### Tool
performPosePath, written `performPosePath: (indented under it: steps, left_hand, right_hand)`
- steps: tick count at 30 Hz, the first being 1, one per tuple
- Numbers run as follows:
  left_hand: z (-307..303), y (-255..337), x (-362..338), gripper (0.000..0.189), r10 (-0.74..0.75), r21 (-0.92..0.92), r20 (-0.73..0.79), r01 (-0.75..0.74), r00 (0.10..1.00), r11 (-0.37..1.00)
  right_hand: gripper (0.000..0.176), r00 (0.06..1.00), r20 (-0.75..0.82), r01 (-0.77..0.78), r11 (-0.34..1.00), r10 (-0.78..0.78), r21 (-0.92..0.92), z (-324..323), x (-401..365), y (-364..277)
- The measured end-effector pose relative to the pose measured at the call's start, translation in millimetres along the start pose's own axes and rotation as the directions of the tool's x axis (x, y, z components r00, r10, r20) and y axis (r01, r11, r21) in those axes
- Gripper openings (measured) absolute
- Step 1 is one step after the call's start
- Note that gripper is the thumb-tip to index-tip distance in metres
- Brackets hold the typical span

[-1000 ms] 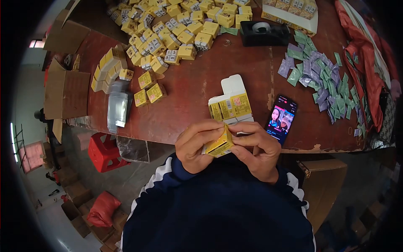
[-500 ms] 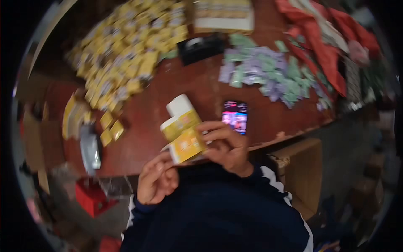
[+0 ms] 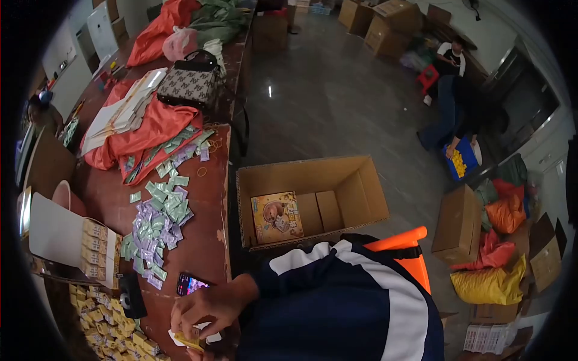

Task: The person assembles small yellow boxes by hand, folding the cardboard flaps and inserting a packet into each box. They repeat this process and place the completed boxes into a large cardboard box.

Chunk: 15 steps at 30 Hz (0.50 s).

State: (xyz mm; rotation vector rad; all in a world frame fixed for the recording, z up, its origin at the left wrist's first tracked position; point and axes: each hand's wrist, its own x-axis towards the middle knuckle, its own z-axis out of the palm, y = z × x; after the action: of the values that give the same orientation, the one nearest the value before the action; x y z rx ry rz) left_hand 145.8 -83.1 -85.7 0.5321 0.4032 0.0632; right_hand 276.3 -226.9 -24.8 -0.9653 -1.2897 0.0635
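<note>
Near the bottom edge, my right hand [image 3: 211, 304] has its fingers closed on a small yellow box [image 3: 191, 343], with white flaps showing beside it. Only a sliver of what seems to be my left hand [image 3: 201, 355] shows under the box; its grip is hidden. A phone [image 3: 191, 284] with a lit screen lies on the red-brown table [image 3: 211, 216], just beyond my right hand. Past the phone is a heap of green and purple sachets [image 3: 158, 225]. Many small yellow packets [image 3: 111, 322] are piled at the lower left, next to a black object [image 3: 131, 295].
A large open carton [image 3: 373, 204] holding a printed yellow box [image 3: 277, 216] stands beside the table. A patterned handbag [image 3: 189, 84] and red cloth lie farther along. One person [image 3: 463, 108] bends over a blue basin [image 3: 463, 159]; another sits behind. Sacks and cartons line the right.
My view has swung to the right, bringing the floor, the carton and other people into sight. My left hand has nearly left the frame; the yellow box stays in my right hand.
</note>
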Motion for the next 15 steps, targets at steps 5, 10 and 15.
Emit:
performPosePath:
  steps: [5,10,15]
  left_hand:
    - [-25.2,11.1,-8.0,0.041,-0.025,-0.067,0.103,0.032,0.994,0.997]
    - [-39.7,46.4,-22.4,0.037,-0.072,-0.081,0.181,0.088,0.981,0.993]
    - [-32.3,70.5,-22.8,0.034,-0.136,-0.106,0.277,0.171,0.951,0.980]
  right_hand:
    - [0.009,0.998,0.022,0.061,0.997,-0.062,0.036,1.5,2.3,-11.3]
    - [0.007,0.994,0.016,0.107,0.993,-0.108,0.044,2.9,0.3,-13.1]
    - [0.007,0.990,-0.023,0.139,0.989,-0.140,-0.048,-2.3,-1.9,-13.8]
